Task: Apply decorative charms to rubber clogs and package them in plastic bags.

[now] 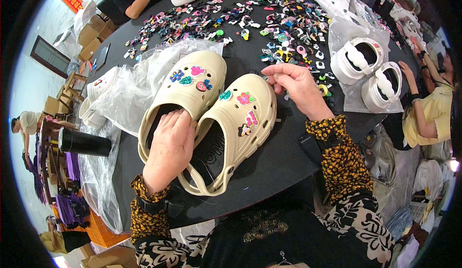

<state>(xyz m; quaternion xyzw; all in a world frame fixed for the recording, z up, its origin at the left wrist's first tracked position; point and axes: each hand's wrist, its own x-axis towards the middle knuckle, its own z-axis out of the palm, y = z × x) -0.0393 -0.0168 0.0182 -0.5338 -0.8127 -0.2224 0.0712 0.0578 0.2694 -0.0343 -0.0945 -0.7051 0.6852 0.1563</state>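
A pair of beige clogs lies on the black table in front of me, toes pointing away. The left clog (211, 68) carries flower, leaf and fruit-like charms on its upper. On the right clog (262, 99) are a leaf, a pink flower and other small charms. My left hand (171, 143) is closed on the left clog at its foot opening, fingertips hidden inside. Beside the right clog's toe, my right hand (298, 87) is raised with thumb and forefinger pinched together. Whatever sits in that pinch is too small to make out.
Loose colourful charms (284, 22) cover the table's far side. White clogs (356, 61) on plastic stand at right, more (98, 92) at left beside clear bags (144, 85). A black cylinder (84, 142) lies at left. Other people (428, 109) work around the table.
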